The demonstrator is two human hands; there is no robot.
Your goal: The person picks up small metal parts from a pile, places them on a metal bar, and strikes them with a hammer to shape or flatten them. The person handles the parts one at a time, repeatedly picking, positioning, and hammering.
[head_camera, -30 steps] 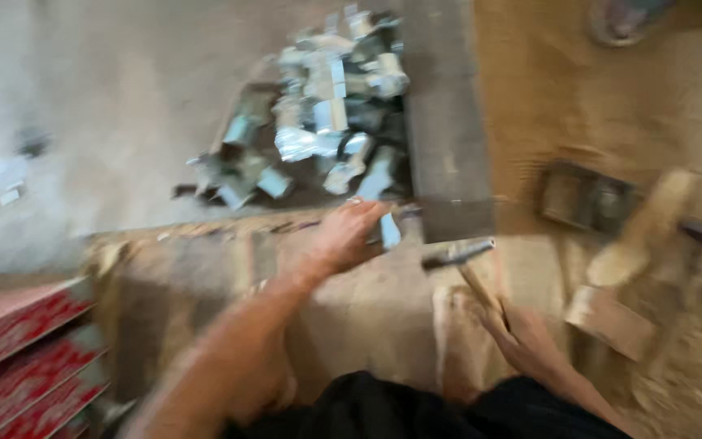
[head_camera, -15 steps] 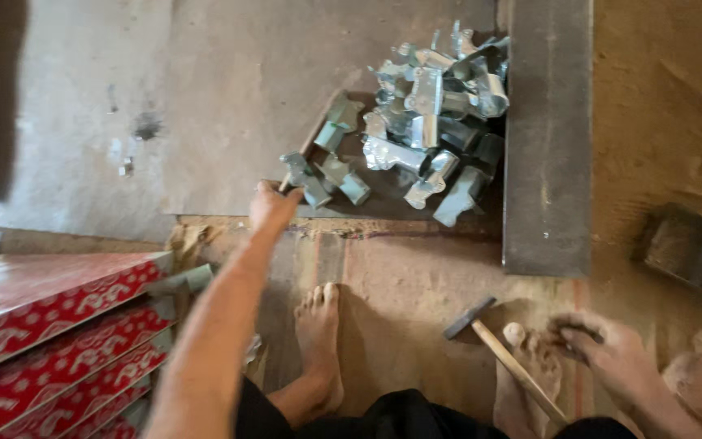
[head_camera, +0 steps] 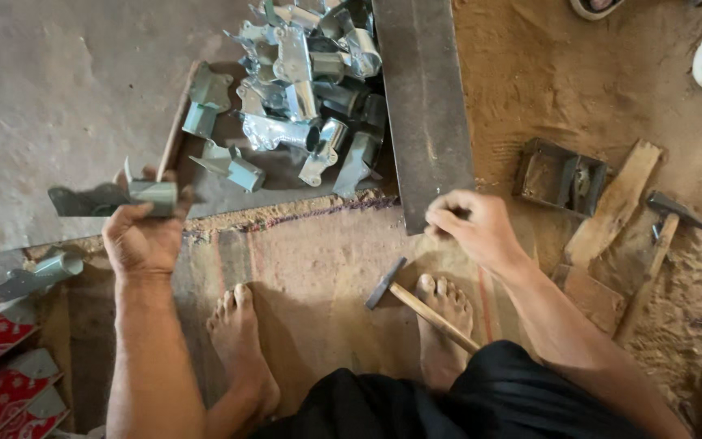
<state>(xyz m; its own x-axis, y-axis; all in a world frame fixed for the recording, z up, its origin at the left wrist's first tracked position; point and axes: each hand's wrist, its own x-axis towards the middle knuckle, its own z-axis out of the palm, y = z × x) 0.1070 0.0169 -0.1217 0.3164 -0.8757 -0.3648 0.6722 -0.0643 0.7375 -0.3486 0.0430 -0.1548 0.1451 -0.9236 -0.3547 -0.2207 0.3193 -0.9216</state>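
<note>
I see my left hand [head_camera: 141, 236] closed around a grey-green metal bracket [head_camera: 115, 196], holding it up at the left of the scene, just near of the heap of metal brackets [head_camera: 298, 97] that lies on the far floor. Another loose bracket [head_camera: 38, 275] lies on the floor further left, near the red patterned boards [head_camera: 2, 370] in the near left corner. My right hand [head_camera: 473, 229] is loosely curled with its fingertips at the near end of the dark steel bar [head_camera: 424, 106]; I cannot tell whether it pinches anything. A hammer [head_camera: 420, 305] lies on the worn mat [head_camera: 318, 268] between my two bare feet, its head pointing far-left, untouched by either hand. To the right, on the sandy ground, sit a small metal box [head_camera: 561, 175], a wooden plank [head_camera: 615, 203] and a second hammer [head_camera: 664, 232], well apart from my hands.
</note>
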